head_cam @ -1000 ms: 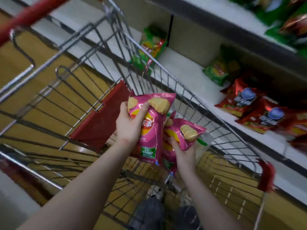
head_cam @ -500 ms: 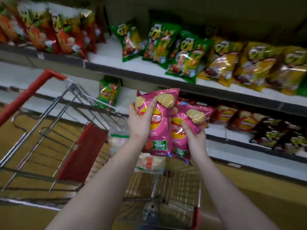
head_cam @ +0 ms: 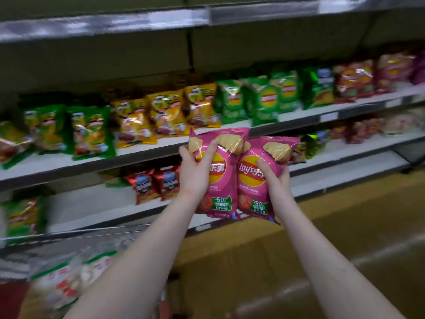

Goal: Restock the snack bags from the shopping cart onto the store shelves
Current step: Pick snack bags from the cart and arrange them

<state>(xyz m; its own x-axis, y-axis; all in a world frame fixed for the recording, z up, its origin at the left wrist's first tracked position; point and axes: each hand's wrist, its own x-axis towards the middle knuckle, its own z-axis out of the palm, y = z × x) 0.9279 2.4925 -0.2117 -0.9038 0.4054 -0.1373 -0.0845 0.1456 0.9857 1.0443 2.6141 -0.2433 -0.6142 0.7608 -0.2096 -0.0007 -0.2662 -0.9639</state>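
Observation:
I hold two pink chip bags upright, side by side, in front of the store shelves. My left hand [head_cam: 195, 171] grips the left pink bag [head_cam: 224, 180] near its top, thumb across the front. My right hand [head_cam: 274, 178] grips the right pink bag [head_cam: 253, 187] at its right side. Both bags hang level with the gap between the middle shelf [head_cam: 147, 151] and the lower shelf [head_cam: 96, 203]. The shopping cart's wire rim [head_cam: 76, 238] shows blurred at the lower left, with white snack bags [head_cam: 69, 282] inside it.
The middle shelf carries rows of green-orange bags [head_cam: 89, 132], yellow bags [head_cam: 165, 113], green chip bags [head_cam: 264, 100] and red bags [head_cam: 354, 79]. Dark red bags [head_cam: 154, 183] stand on the lower shelf beside bare white board. A yellow-brown floor [head_cam: 345, 226] lies to the right.
My view has swung up and right from the cart to the shelves. Both hands rose with the pink bags and now hold them side by side before the shelves.

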